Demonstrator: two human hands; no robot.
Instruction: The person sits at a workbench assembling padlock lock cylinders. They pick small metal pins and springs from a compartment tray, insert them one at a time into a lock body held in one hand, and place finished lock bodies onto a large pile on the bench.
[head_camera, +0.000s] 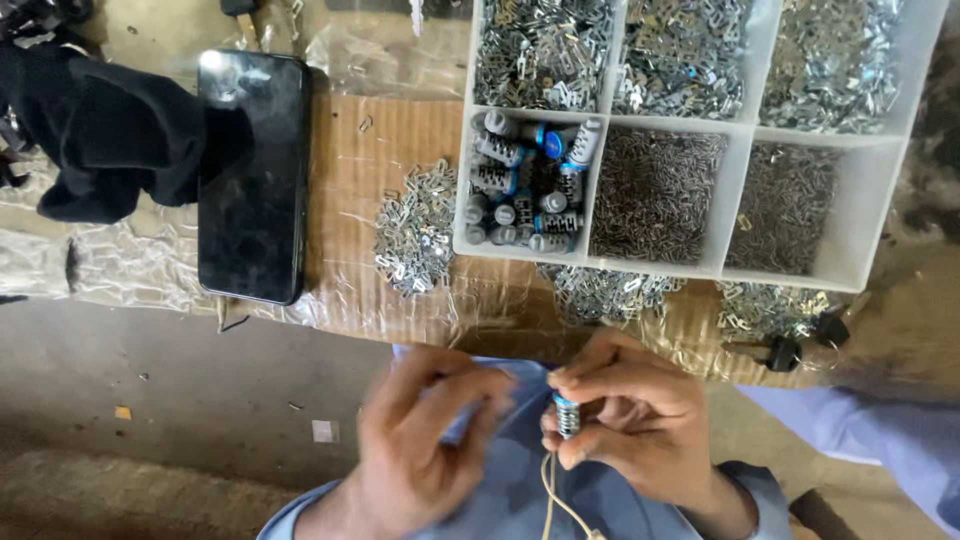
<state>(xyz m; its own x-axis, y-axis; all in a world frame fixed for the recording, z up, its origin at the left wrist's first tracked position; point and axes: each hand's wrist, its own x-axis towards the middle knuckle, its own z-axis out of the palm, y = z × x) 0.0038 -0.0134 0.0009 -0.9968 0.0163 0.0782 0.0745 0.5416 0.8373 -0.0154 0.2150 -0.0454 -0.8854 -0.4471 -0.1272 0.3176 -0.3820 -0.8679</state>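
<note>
Left hand (420, 445), blurred, fingers curled with nothing we can make out in them; right hand (630, 420) pinches the small ribbed metal cylinder (567, 412) above the lap—we judge it light, stiff, slippery, best held by its ribbed sides.

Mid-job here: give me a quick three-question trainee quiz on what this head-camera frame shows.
1. True or false: the right hand holds a small ribbed metal cylinder between its fingers.
2. Which tray compartment holds the cylinders with blue bands? A) upper right B) lower left C) lower middle
3. What flat dark thing lies left of the loose pile of metal clips?

Key:
1. True; the left hand is blurred beside it.
2. B
3. A black phone, screen up, beside black cloth.
</note>
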